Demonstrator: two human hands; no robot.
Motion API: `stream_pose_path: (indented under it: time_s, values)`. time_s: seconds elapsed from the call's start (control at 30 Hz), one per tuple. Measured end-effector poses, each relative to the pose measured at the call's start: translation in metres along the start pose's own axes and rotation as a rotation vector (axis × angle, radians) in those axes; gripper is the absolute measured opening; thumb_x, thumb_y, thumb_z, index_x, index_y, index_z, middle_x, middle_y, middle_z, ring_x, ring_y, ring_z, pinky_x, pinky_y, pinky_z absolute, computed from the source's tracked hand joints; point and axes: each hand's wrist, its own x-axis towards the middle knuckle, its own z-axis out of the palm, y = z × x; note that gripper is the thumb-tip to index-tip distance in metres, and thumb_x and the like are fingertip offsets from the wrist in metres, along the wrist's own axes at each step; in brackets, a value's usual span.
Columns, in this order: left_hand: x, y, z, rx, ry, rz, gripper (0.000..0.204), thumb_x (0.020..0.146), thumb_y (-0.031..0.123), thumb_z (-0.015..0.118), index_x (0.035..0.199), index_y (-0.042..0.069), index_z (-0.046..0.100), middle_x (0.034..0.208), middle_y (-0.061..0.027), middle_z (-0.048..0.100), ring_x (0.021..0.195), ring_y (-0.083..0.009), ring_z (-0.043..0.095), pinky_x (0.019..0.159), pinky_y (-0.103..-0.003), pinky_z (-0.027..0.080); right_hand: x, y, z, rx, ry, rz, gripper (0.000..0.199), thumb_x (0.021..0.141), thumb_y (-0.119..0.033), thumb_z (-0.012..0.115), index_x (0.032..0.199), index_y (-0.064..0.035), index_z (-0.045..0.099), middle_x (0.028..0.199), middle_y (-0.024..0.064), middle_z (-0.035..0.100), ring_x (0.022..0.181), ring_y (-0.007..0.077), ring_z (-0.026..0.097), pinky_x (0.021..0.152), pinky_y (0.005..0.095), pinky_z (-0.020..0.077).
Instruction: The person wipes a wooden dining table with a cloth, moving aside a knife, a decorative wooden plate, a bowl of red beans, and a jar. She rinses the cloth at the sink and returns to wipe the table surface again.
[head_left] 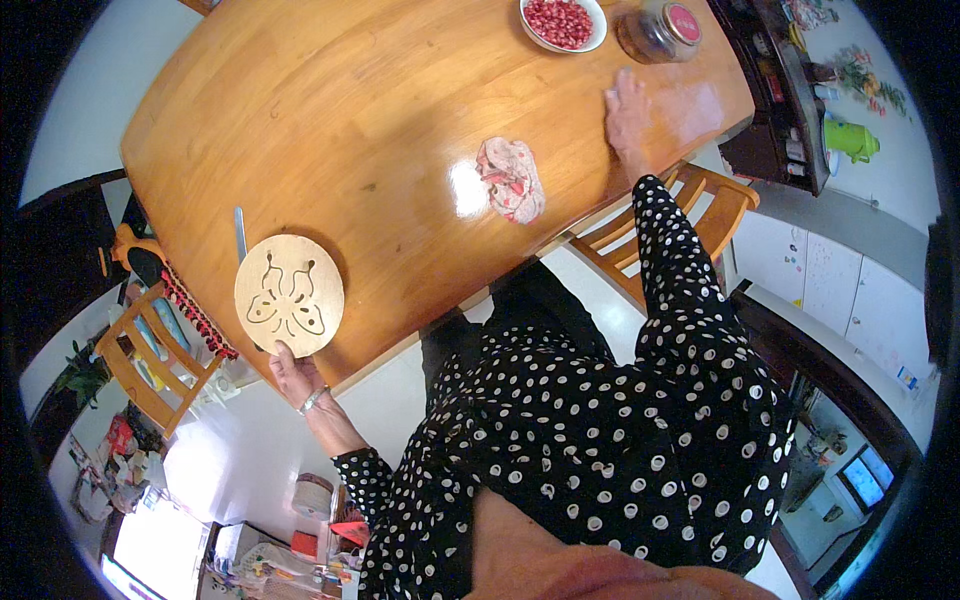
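My left hand (295, 378) is closed on the near edge of a round wooden trivet (290, 335) with a butterfly cut-out. The trivet is at the table's left end, over the corner. From behind its far side sticks a narrow grey strip (240, 235), like a blade; the rest is hidden. My right hand (627, 115) is slightly blurred, fingers stretched out over the tabletop on the right, holding nothing. Beyond it stand a white bowl of red pomegranate seeds (562, 22) and a glass jar (655, 35) with a red lid. Between my hands lies a crumpled pink-and-white thing (510, 180).
The glossy wooden table (380, 120) spans the space before me. A wooden chair (710, 205) stands against its right near side, another chair (160, 350) off its left end. A dark cabinet (790, 110) is past the right end, with a green kettle (850, 140) nearby.
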Motion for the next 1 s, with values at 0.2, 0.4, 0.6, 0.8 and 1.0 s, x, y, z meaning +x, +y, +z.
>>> stream_pose_path:
  time_s: [0.2, 0.4, 0.6, 0.8, 1.0]
  values:
    - [0.005, -0.004, 0.015, -0.007, -0.022, -0.004, 0.025, 0.093, 0.022, 0.065, 0.108, 0.004, 0.057, 0.111, -0.0117, 0.066, 0.101, -0.02, 0.064, 0.088, -0.033, 0.052, -0.034, -0.011, 0.029, 0.029, 0.091, -0.292, 0.055, 0.099, -0.031, 0.046, 0.147, -0.0079, 0.034, 0.153, 0.0138, 0.033, 0.141, 0.0375, 0.027, 0.114, 0.053, 0.0217]
    - [0.009, -0.004, 0.018, 0.004, -0.05, -0.018, 0.024, 0.093, 0.024, 0.066, 0.108, 0.006, 0.057, 0.112, -0.01, 0.066, 0.101, -0.0192, 0.064, 0.087, -0.032, 0.053, -0.028, -0.004, 0.018, -0.124, 0.187, -0.145, 0.056, 0.097, -0.033, 0.046, 0.145, -0.0055, 0.035, 0.151, 0.018, 0.035, 0.136, 0.0394, 0.033, 0.111, 0.0536, 0.0248]
    - [-0.002, -0.002, 0.012, -0.025, -0.041, -0.019, 0.024, 0.093, 0.024, 0.065, 0.108, 0.007, 0.057, 0.112, -0.0096, 0.066, 0.102, -0.0182, 0.064, 0.087, -0.033, 0.053, 0.013, -0.024, 0.048, -0.033, 0.141, -0.382, 0.06, 0.098, -0.035, 0.047, 0.148, -0.0069, 0.031, 0.153, 0.0163, 0.032, 0.139, 0.0369, 0.03, 0.114, 0.0511, 0.022]
    - [-0.02, -0.003, 0.001, -0.024, 0.088, -0.055, 0.024, 0.093, 0.024, 0.065, 0.108, 0.007, 0.056, 0.11, -0.0095, 0.067, 0.1, -0.0179, 0.065, 0.086, -0.034, 0.053, 0.051, -0.162, 0.053, 0.056, 0.091, -0.732, 0.061, 0.094, -0.036, 0.051, 0.145, -0.0059, 0.036, 0.149, 0.0164, 0.037, 0.138, 0.0353, 0.033, 0.114, 0.0478, 0.0234]
    - [-0.041, 0.006, -0.003, -0.051, 0.035, 0.023, 0.019, 0.094, 0.025, 0.065, 0.1, 0.01, 0.056, 0.112, -0.0079, 0.066, 0.105, -0.0191, 0.062, 0.09, -0.037, 0.051, -0.036, -0.273, 0.081, 0.0, -0.377, -1.081, 0.06, 0.092, -0.036, 0.056, 0.145, -0.0126, 0.04, 0.15, 0.0123, 0.039, 0.139, 0.03, 0.033, 0.114, 0.043, 0.0251]
